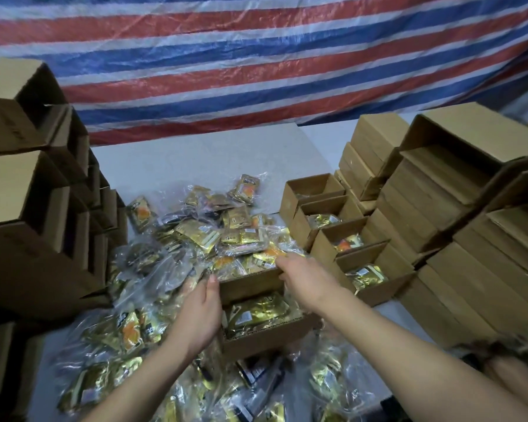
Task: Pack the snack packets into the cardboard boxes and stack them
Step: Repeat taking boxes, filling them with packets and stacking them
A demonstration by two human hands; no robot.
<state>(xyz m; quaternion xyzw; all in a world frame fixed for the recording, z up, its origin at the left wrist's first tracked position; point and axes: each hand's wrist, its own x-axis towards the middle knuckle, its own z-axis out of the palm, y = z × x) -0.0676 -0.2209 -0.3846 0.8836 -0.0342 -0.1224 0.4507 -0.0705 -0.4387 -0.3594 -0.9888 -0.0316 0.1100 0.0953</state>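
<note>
Holding an open cardboard box [256,324] at the worktop [195,159] centre, gold snack packets [258,309] already inside: my left hand [200,312] lies flat against its left wall, fingers straight, and my right hand [299,277] curls over the raised far flap [250,283], grip closed on it. Loose packets in clear wrap [214,236] heap around the box. Right of it runs a row of open, part-filled boxes [342,236]; closed boxes stand stacked at right [457,226] and left [22,208].
</note>
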